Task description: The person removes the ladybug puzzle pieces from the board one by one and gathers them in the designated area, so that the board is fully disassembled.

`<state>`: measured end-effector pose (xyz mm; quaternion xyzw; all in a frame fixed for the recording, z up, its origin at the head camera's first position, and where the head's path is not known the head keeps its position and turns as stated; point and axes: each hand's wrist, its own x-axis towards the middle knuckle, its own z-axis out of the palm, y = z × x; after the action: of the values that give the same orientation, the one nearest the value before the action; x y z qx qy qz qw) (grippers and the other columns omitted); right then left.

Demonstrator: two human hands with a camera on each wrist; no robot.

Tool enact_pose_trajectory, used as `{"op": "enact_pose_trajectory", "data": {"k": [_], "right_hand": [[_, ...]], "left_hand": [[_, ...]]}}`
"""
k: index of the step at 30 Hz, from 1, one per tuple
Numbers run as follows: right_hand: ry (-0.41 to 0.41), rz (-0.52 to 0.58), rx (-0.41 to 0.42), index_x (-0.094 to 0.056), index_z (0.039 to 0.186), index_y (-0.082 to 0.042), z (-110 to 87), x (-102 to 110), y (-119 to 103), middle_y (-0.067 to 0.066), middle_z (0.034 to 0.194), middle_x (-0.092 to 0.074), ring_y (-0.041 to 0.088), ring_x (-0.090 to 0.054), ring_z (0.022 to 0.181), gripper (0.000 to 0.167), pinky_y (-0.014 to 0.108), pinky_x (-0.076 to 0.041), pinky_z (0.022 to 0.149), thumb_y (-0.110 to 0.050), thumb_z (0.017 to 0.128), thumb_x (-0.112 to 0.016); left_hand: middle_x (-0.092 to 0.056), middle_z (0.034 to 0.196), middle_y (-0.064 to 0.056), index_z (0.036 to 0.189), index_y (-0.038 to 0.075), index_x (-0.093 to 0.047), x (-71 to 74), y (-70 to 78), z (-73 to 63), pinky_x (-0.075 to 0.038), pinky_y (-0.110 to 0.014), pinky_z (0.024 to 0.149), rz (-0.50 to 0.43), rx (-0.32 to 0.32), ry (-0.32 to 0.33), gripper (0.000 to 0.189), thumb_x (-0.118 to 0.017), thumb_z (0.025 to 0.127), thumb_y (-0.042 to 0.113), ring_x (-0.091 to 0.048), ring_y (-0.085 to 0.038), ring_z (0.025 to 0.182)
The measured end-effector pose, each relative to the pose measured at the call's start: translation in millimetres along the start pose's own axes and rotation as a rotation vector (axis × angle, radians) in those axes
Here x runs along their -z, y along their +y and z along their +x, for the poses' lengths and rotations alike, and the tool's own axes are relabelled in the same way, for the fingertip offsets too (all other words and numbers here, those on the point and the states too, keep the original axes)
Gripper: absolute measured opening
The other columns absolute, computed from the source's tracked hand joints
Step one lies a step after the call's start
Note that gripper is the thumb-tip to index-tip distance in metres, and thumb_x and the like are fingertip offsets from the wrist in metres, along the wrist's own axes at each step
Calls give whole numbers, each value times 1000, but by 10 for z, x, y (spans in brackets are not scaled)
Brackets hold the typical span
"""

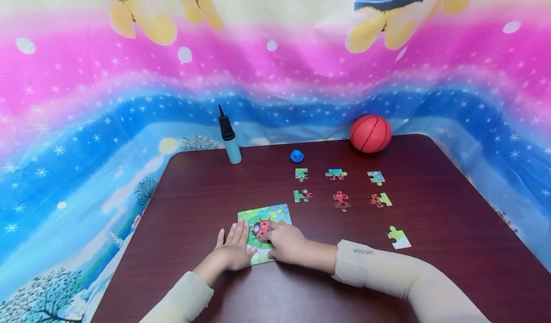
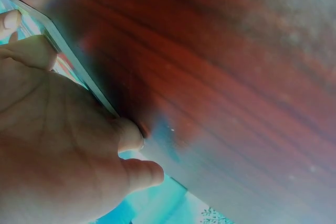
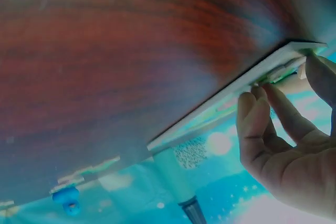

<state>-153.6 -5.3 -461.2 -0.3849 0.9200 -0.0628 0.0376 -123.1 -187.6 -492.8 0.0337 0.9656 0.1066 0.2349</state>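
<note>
A square ladybug puzzle board (image 1: 275,213) lies on the table in front of the person. The left hand (image 1: 233,250) rests on its left edge, fingers extended and thumb near the bottom edge. From the right, the right hand (image 1: 289,242) reaches over the lower part of the board with bent fingers. In the right wrist view its thumb and fingertips pinch a small puzzle piece (image 3: 283,71) at the board's surface; the hand hides most of this piece in the head view. The left wrist view shows the left palm (image 2: 58,140) against the board's edge.
Several loose puzzle pieces lie to the right in two rows, among them a red one (image 1: 341,199), with a green-white piece (image 1: 399,237) nearer. Behind stand a teal pump (image 1: 233,150), a small blue object (image 1: 296,156) and a red ball (image 1: 370,134) before a patterned cloth (image 1: 275,74).
</note>
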Motion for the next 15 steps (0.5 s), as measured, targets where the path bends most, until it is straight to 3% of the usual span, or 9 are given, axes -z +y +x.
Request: {"op": "enact_pose_trajectory", "data": {"k": [4, 11, 15], "right_hand": [[-4, -61, -16, -72, 85, -15, -28, 38, 9, 1, 93, -63, 17, -56, 79, 32, 34, -52, 64, -41, 68, -81], [-5, -50, -20, -66, 103, -9, -37, 33, 24, 2, 98, -64, 18, -58, 82, 48, 33, -52, 68, -40, 70, -81], [1, -62, -15, -66, 104, -8, -43, 7, 36, 3, 98, -63, 19, -58, 83, 48, 33, -52, 70, -40, 71, -79]], "left_hand": [[15, 156, -10, 152, 8, 1, 25, 19, -17, 13, -54, 110, 1, 4, -1, 75, -35, 99, 46, 12, -27, 143], [15, 156, -11, 152, 7, 1, 7, 19, -3, 13, -55, 109, 0, 9, 0, 75, -36, 99, 46, 12, -28, 143], [14, 156, -11, 152, 7, 0, -24, 10, 21, 13, -55, 109, 14, 3, 8, 75, -35, 99, 46, 12, -29, 143]]}}
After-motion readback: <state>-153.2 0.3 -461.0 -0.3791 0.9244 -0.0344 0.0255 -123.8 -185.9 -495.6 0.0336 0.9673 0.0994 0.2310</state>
